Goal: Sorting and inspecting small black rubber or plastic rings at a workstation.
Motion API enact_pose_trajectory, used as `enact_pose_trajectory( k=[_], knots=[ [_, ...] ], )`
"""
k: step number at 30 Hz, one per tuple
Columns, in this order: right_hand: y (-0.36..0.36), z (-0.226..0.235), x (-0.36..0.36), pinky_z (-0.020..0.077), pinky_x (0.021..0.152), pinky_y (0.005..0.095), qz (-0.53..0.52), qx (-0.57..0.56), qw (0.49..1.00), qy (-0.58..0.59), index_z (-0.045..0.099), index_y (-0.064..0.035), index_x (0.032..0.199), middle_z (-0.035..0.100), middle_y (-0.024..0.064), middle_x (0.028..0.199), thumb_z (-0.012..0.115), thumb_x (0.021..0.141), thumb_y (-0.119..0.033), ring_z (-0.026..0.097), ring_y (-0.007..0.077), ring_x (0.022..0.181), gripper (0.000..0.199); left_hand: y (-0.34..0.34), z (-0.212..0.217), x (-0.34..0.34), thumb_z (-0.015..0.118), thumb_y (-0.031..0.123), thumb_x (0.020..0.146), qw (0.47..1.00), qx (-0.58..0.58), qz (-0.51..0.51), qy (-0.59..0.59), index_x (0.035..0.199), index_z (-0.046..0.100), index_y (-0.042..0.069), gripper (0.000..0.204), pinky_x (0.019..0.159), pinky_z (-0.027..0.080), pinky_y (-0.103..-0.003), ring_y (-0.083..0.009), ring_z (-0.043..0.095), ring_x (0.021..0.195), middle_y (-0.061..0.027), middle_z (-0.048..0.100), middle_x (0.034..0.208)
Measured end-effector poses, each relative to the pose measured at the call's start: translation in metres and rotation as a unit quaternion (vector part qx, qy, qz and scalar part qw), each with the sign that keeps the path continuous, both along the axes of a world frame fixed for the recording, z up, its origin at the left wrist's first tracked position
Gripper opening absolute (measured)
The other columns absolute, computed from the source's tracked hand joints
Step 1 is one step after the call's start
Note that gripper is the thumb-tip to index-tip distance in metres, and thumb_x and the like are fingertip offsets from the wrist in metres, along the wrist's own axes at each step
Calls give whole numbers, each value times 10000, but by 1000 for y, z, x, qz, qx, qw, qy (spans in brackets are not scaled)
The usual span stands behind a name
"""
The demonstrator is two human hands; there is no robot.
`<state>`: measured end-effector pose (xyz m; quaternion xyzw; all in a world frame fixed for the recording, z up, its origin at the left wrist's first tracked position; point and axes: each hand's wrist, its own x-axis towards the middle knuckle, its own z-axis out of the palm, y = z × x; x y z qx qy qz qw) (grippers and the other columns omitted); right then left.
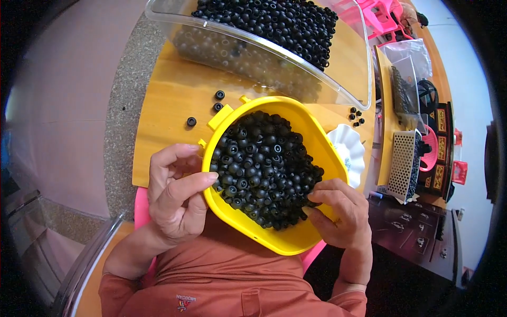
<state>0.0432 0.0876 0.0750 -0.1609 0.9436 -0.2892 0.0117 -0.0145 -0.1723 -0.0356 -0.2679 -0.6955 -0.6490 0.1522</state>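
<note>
Counter: wood-coloured, its bare surface (163, 105) showing left of the basin.
Floor: pale pinkish tiles (68, 100) lie to the left, with a speckled grey strip (124, 111) next to the counter.
Far right: a white perforated basket (400, 164) holds dark contents, near a clear box (405, 92); bright pink stools (377, 18) stand above them in the view.
Clear bin: at the far side of the counter, its rim (253, 38) circles a large pile of black parts.
White dish: fluted, this dish (347, 145) sits just right of the basin, which hides part of it.
Loose pieces: three black rings (219, 95) lie left of the basin, and a few small black pieces (353, 116) lie near the dish.
Yellow basin: tilted before the person, the basin (317, 127) holds black beads (259, 164) between the two hands.
Left hand: fingers well apart, this hand (177, 198) has one fingertip over the basin's rim, nothing visible between them.
Right hand: inside the basin, this hand (343, 211) has its fingers slightly parted at the beads' edge; whether they grip one is unclear.
</note>
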Motion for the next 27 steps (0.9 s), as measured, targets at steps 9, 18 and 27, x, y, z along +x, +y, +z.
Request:
enact_pose_trajectory(
  k=[9,18,27],
  knots=[
    [-5,5,-5,521,658,361,32,59,995,-71,633,-41,971,635,124,947,762,676,-13,637,297,798,324,-2,1,0,594,-18,872,1000,0,-2,3,1064,639,55,211,786,506,-292,-214,589,912,-192,450,1227],
    [-33,1,-28,507,736,355,78,148,986,-3,642,-24,1078,591,112,1125,662,689,19,575,292,846,392,-4,2,-1,603,-9,875,1000,-16,-6,2,1072,638,47,208,778,505,-289,-211,592,905,-194,448,1229],
    [-29,2,-33,506,701,341,123,140,982,-12,648,-17,1027,616,88,1048,659,648,11,574,265,812,380,-3,-1,0,592,-30,866,1000,6,-3,0,1048,658,46,207,814,511,-296,-226,590,953,-199,453,1224]
  ],
)
